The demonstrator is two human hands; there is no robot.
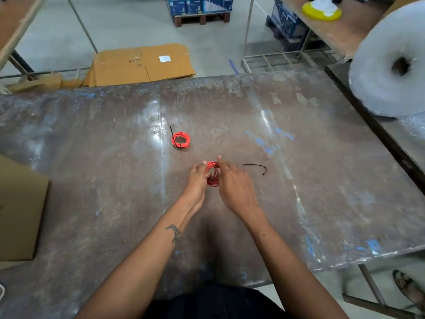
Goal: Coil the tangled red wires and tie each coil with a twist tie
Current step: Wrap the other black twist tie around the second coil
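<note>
A small coil of red wire (213, 174) is held upright just above the worn metal table (299, 180), between both hands. My left hand (197, 180) grips its left side with curled fingers. My right hand (234, 185) pinches the coil's right side, index finger raised. A second red coil (181, 139), bound with a black tie, lies flat farther back on the table. A loose black twist tie (257, 168) lies curved on the table just right of my right hand.
A big roll of bubble wrap (388, 65) stands at the right edge. A cardboard box (20, 210) sits at the left edge. Flattened cardboard (142, 63) lies on the floor beyond the table. A person's shoe (407, 288) shows at the lower right.
</note>
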